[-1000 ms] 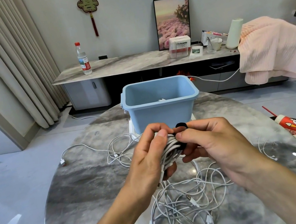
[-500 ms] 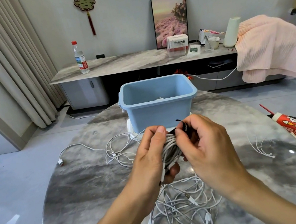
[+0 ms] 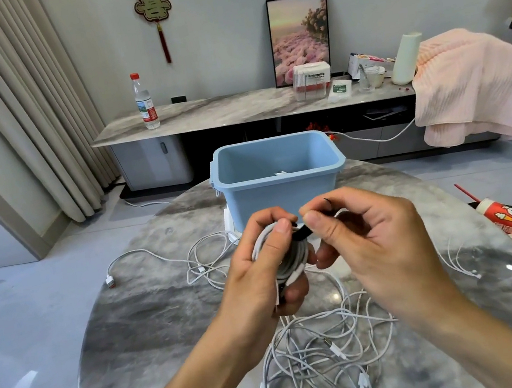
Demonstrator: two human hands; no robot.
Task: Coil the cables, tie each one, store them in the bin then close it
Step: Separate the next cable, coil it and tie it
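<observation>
Cables not yet coiled lie in a loose white tangle on the table nearest the body, under both forearms. Above them the left hand has its grip closed round a wound coil, loops upright, long axis running down through the fist. The right hand, just beside it, pinches a black tie that reaches leftward to the coil's top, its free end sticking up. The wrap must pass round the bundle, across its strands. Another cable trails left. Beyond the hands the blue bin stands open, nothing between
</observation>
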